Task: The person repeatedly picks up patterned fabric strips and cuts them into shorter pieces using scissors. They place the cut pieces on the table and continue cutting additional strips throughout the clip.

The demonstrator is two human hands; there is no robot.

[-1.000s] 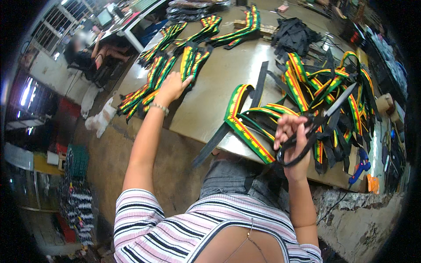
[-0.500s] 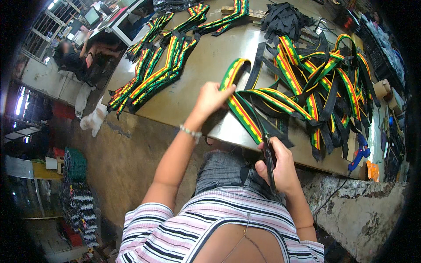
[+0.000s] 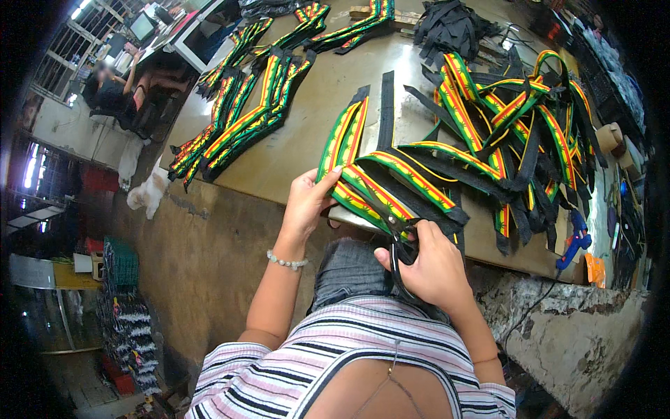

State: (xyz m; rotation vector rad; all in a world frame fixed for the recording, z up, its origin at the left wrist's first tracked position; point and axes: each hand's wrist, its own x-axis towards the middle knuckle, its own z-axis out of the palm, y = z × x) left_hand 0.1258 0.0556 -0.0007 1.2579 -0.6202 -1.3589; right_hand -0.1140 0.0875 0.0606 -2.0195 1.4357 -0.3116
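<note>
Near the table's front edge my left hand pinches a folded green, yellow and red striped strap with black backing, thumb on top. My right hand is closed on the black handles of a pair of scissors; the blades lie over the strap's lower end. Beside them is a tangled heap of similar straps and black strips, and a long black strip lies just beyond. Folded bundles of striped straps rest at the table's left.
The metal table also carries black strips at the back and a blue glue gun at the right. At upper left a seated person is at a desk; a white animal is on the floor below.
My left hand has come from the left bundles to the front strap, now folded nearer me. The scissors, earlier pointing up and right, have swung down onto that strap.
</note>
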